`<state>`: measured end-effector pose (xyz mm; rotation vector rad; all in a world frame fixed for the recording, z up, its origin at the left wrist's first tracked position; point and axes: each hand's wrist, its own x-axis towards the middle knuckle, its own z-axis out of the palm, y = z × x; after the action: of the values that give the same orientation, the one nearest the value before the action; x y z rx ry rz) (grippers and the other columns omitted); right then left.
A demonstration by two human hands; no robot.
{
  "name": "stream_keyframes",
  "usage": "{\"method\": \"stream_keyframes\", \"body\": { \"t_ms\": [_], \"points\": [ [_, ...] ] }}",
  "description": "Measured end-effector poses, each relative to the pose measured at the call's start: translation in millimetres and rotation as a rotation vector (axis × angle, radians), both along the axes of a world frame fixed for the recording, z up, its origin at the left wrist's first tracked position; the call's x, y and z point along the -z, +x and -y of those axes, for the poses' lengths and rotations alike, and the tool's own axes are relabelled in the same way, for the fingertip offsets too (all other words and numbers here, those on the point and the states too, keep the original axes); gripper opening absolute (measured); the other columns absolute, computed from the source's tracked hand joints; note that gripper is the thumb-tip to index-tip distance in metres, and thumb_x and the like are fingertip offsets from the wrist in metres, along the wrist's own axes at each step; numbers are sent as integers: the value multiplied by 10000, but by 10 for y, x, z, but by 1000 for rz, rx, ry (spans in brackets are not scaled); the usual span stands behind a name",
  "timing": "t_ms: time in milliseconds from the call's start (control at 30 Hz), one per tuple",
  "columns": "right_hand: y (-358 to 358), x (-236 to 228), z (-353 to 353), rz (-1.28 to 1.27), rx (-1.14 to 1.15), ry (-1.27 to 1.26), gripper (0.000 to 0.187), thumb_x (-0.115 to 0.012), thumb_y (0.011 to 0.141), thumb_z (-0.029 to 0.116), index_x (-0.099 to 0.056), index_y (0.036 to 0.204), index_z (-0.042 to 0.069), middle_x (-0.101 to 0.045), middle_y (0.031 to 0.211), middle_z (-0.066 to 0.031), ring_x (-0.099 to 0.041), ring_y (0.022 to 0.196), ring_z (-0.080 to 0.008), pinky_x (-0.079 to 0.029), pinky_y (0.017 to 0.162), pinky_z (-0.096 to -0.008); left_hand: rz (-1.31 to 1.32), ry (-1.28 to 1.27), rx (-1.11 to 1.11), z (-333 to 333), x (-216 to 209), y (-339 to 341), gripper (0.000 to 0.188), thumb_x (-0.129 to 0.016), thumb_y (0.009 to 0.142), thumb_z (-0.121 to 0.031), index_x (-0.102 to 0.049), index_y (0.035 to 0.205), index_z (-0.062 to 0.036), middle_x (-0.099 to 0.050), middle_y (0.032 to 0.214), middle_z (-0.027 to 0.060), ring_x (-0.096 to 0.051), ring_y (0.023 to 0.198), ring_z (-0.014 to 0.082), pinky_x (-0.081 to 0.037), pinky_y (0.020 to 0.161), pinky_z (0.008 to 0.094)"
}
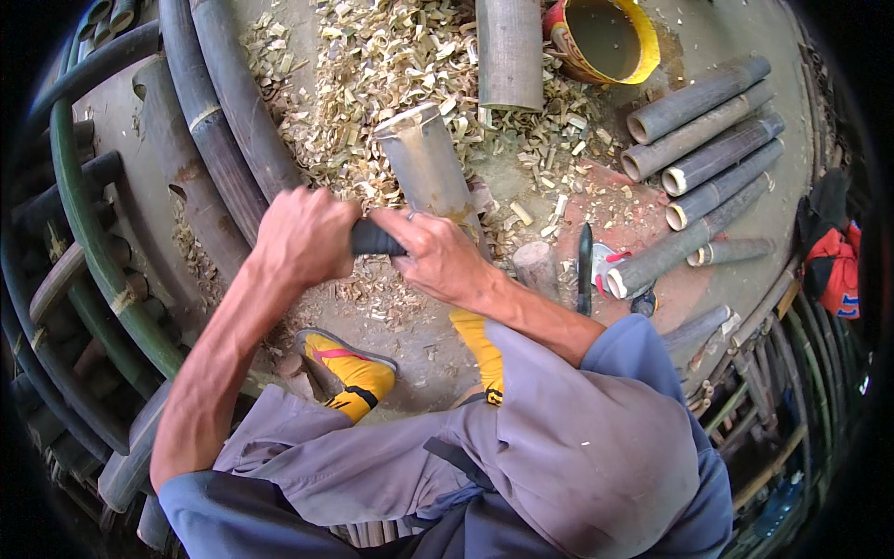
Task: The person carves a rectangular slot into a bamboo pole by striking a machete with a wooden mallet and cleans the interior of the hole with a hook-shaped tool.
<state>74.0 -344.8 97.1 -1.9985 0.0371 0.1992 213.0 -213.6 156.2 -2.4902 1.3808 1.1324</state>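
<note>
My left hand (pixel 300 240), slightly blurred, is wrapped round one end of a short dark cylinder (pixel 376 238) that looks like a handle. My right hand (pixel 445 256), with a ring on one finger, has its fingers closed at the cylinder's other end; what lies beneath the fingers is hidden. Just beyond my right hand a cut bamboo section (pixel 424 163) lies tilted, its near end partly hidden by that hand. Pale bamboo chips (pixel 358 88) surround it. Farther off is a thicker grey bamboo piece (pixel 510 56).
A red and yellow bucket (pixel 562 42) of murky water stands at the far right. Several cut bamboo tubes (pixel 703 102) lie to the right, near a dark pointed tool (pixel 585 270) and a short wooden block (pixel 535 267). Long bamboo poles (pixel 209 121) line the left. My yellow-covered feet (pixel 361 374) are below.
</note>
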Motion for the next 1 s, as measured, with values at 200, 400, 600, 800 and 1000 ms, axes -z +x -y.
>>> {"method": "stream_keyframes", "body": {
  "t_ms": [200,400,600,800,1000],
  "points": [
    [-46,-78,104,29,278,102,450,-601,706,2,-518,1148,-21,-627,923,-224,-625,789,-408,-522,720,-429,90,25,312,611,-131,190,114,-660,627,-149,-656,690,-53,-629,629,117,-616,549,264,-506,516,344],
    [-303,-602,286,331,-398,-249,589,-677,708,163,-495,1262,80,-610,931,-175,-626,840,-326,-497,833,-406,-723,111,-763,-731,-161,-1077,363,-691,666,-324,-673,760,26,-643,659,153,-623,585,241,-524,622,364],
    [-773,-801,461,-261,144,422,650,-693,797,292,-413,1315,16,-582,1077,-135,-587,959,-229,-478,848,-355,-526,-549,-902,-76,-216,-1756,687,-751,710,-369,-505,1193,53,-592,1067,211,-600,974,323,-479,856,404],
    [-1471,-491,710,-330,62,134,566,-657,778,163,-447,1277,-4,-595,1061,-202,-608,987,-304,-474,852,-369,-1098,-366,-1135,376,62,-2207,664,-747,720,-468,-591,1106,49,-657,971,150,-635,897,226,-491,811,346],
    [-1682,-334,688,-550,186,67,612,-676,764,140,-465,1338,140,-644,949,-224,-636,911,-395,-503,793,-427,-1118,-394,-1443,650,482,-2044,359,-660,826,-361,-650,847,-3,-633,776,51,-582,692,122,-483,616,289]
  ]
}}
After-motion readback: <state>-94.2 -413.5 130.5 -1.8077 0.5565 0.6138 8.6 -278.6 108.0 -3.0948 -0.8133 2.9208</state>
